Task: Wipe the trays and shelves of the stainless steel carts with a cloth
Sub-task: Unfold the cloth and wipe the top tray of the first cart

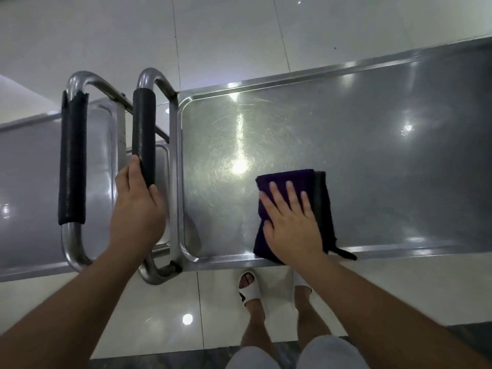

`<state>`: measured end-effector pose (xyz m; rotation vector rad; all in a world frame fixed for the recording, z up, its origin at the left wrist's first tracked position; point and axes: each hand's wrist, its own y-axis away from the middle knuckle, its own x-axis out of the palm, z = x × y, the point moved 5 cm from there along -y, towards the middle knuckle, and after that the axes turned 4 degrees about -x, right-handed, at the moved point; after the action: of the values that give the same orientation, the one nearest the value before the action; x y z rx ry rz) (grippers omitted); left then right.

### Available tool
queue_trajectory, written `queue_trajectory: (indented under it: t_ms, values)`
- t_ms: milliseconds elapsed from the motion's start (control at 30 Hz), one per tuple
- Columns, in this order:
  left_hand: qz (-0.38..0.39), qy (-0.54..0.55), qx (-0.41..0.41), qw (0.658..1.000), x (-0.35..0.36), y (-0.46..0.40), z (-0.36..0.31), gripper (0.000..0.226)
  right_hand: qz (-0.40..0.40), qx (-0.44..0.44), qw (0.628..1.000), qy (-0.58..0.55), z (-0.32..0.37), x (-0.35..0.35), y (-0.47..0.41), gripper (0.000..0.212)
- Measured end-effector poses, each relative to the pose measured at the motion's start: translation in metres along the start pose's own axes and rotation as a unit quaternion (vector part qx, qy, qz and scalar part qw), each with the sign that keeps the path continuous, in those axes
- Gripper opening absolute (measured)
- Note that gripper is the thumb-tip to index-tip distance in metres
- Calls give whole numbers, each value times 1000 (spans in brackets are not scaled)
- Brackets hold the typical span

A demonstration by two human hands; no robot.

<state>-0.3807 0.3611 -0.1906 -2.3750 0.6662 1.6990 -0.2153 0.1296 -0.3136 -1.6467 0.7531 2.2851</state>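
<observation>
A stainless steel cart's top tray (346, 134) stretches from the centre to the right, shiny with swirl marks. A folded dark purple cloth (282, 179) lies on the tray near its front rim. My right hand (290, 222) presses flat on the cloth with straight, spread fingers. My left hand (138, 203) grips the lower end of the cart's black padded handle (144, 129), thumb on one side and fingers on the other.
A second steel cart (32, 169) stands to the left, its own black padded handle (73, 158) close beside the first. Glossy white floor tiles (213, 35) surround both. My feet in white sandals (250, 288) stand just below the tray's front rim.
</observation>
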Motion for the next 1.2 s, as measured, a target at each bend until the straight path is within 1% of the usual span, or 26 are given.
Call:
queue_trajectory:
  t_ms: [33,100,167,200,267,333,400,467,567,633,700,767,833,900,1067,1133,1200]
  values:
    - [-1,-1,2,1000,0,0,-1,62,6,-46,999,4,14,1,-11,66]
    - [2,2,1,1000,0,-1,0,62,15,-98,995,12,19,-1,-29,64]
    - [5,8,-3,1000,0,0,0,62,14,-112,993,25,1,-8,-45,63]
    - [6,11,-2,1000,0,0,0,63,9,-103,994,28,-14,-15,-54,63]
    - [3,18,0,1000,0,1,0,64,-11,-53,998,25,-52,-33,-81,63]
    - [0,19,0,1000,1,1,1,65,-17,19,1000,11,-99,-58,-118,64]
    - [-5,16,5,1000,2,0,2,65,-20,84,996,-7,-145,-85,-154,64]
    - [-5,16,3,1000,3,0,4,66,-21,133,991,-21,-174,-105,-185,64]
    - [-8,17,-4,1000,3,1,5,66,-28,190,981,-38,-182,-114,-213,65]
    - [-16,16,-1,1000,3,1,3,66,-44,201,978,-30,-172,-112,-223,66]
    - [-19,15,0,1000,3,0,2,65,-49,156,986,-15,-150,-107,-228,67]
    - [-19,13,-1,1000,4,0,3,65,-40,70,997,6,-115,-99,-227,66]
    - [-21,13,0,1000,4,1,2,65,-18,-4,1000,17,-75,-85,-219,65]
    - [-19,13,-6,1000,4,2,1,64,10,-50,999,16,-37,-71,-202,67]
    - [-15,2,-13,1000,2,2,-1,63,53,-183,982,17,40,-23,-106,65]
    - [-14,-4,-15,1000,2,2,-1,63,51,-221,974,20,50,-5,-59,63]
    - [-15,-9,-13,1000,1,2,-2,63,47,-232,971,21,42,10,-20,62]
